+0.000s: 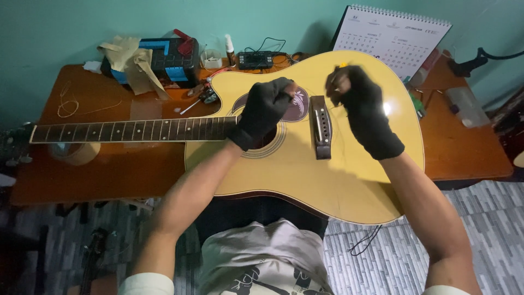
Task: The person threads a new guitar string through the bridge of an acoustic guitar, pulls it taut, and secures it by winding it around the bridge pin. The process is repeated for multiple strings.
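A yellow acoustic guitar [349, 180] lies flat on a wooden desk [464, 147], its neck [131, 131] pointing left. Both my hands wear black fingerless gloves. My left hand [265, 112] rests over the sound hole, fingers curled near the dark pickguard [299, 106]. My right hand [360, 106] hovers above the body to the right of the dark bridge [321, 127], blurred, with fingers pinched on a small yellow-tipped thing. A thin string runs down from that hand across the guitar top.
At the back of the desk stand a black and blue box with crumpled paper [147, 60], a small black device with cables [255, 59] and a desk calendar [390, 35]. A tape roll [73, 153] and loose wire [68, 104] lie at left. A clear plastic case [466, 106] sits at right.
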